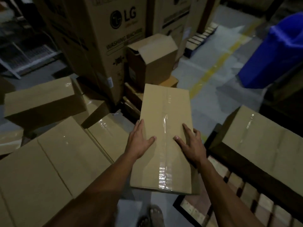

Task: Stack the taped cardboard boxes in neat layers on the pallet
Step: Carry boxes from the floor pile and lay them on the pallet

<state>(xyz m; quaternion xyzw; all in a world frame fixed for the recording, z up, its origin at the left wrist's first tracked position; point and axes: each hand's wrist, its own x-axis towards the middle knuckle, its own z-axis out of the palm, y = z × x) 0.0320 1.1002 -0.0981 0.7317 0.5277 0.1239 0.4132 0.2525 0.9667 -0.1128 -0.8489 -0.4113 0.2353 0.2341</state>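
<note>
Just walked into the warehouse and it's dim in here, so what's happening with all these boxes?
A person is carrying one taped cardboard box, with the left hand and right hand gripping its two long sides. A loose pile of taped boxes lies on the left. On the right is a wooden pallet with one taped box already on it. The carried box is not yet on the pallet.
</note>
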